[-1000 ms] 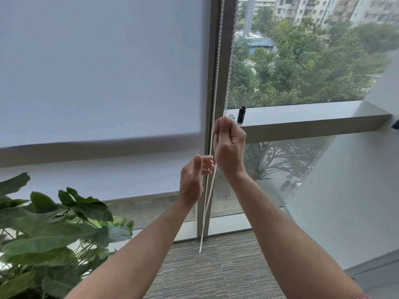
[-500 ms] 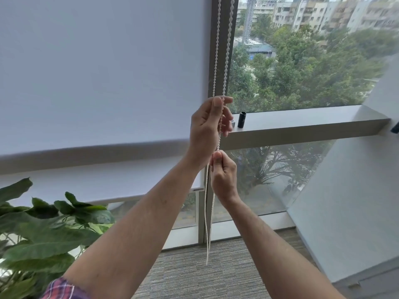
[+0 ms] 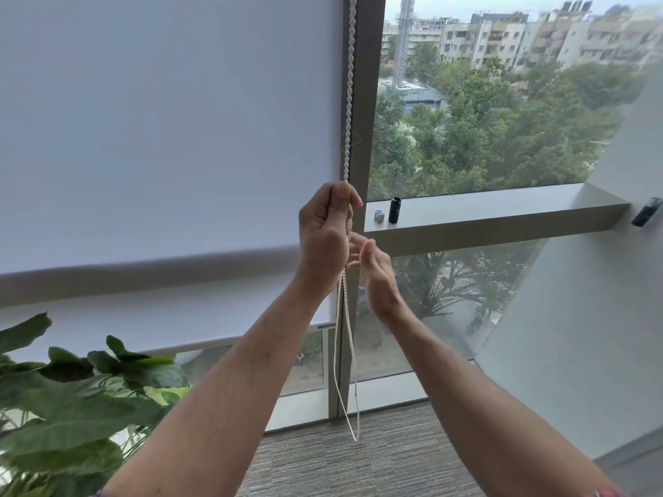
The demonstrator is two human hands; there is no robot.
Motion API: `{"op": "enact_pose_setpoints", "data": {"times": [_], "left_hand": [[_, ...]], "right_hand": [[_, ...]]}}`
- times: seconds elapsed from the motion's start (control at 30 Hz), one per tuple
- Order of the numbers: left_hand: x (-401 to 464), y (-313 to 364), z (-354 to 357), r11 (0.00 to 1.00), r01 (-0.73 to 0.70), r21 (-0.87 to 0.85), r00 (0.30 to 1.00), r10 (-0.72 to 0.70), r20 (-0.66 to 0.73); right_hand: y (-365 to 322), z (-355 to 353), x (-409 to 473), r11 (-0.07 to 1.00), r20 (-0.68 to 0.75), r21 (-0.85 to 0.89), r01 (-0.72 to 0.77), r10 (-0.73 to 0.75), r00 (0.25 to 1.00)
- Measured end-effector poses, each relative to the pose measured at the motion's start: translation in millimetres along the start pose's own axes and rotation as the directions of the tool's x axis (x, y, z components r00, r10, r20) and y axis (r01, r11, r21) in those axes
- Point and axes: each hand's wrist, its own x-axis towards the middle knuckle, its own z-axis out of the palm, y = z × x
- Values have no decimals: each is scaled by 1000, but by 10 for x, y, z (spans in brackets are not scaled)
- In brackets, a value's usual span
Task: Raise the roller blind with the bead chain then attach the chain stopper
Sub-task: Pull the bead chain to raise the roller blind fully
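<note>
A white roller blind (image 3: 161,138) covers the left window pane, its bottom bar (image 3: 233,340) hanging low near the floor glazing. A white bead chain (image 3: 347,102) runs down along the window post and loops just above the carpet. My left hand (image 3: 324,234) is closed around the chain at mid height. My right hand (image 3: 373,270) sits just below and to the right of it, fingers spread and blurred, off the chain. A small silver chain stopper (image 3: 379,215) lies on the window ledge (image 3: 502,209).
A black cylinder (image 3: 395,209) stands beside the stopper on the ledge. A large leafy plant (image 3: 71,399) fills the lower left. A slanted white wall (image 3: 592,317) closes the right side, with a dark fitting (image 3: 645,211) on it. Grey carpet lies below.
My left hand has pulled down on the chain. My right hand has let go of the chain and opened. The blind's bottom bar sits slightly higher against the plant.
</note>
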Motion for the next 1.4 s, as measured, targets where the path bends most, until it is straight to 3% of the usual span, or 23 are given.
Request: {"op": "enact_pose_setpoints", "data": {"times": [0.23,0.43,0.53,0.87,0.97,1.03,1.17,1.27,1.4], "left_hand": [[-308,-365,-75,994,57,96,998,-60,27],[-734,-854,-305,959,216,184,975,-223,13],[-919,-1037,-394,935,251,251,964,-264,20],[-1006,-1072,-424,934,286,213,932,-322,163],[-953,-1100,-540,922,246,300,921,-319,224],[-885,-1117,-628,915,237,326,926,-314,209],[-638,-1010,-685,925,351,147,932,-361,48],[-418,-721,-543,954,295,51,954,-297,36],[-139,-325,-280,991,136,10,975,-136,178]], "right_hand": [[-574,-36,383,980,-61,140,141,-134,989],[-766,72,411,941,-89,286,182,-163,983],[-719,154,340,930,-60,344,134,-120,991],[-565,232,209,958,-229,203,200,-153,961],[-381,249,71,981,-220,115,158,-130,967],[-220,265,-57,991,-202,92,101,-81,976],[42,262,-240,996,-201,80,46,-29,979],[174,248,-346,1000,-202,11,-7,9,979],[473,237,-544,995,-177,-21,-96,91,980]]}}
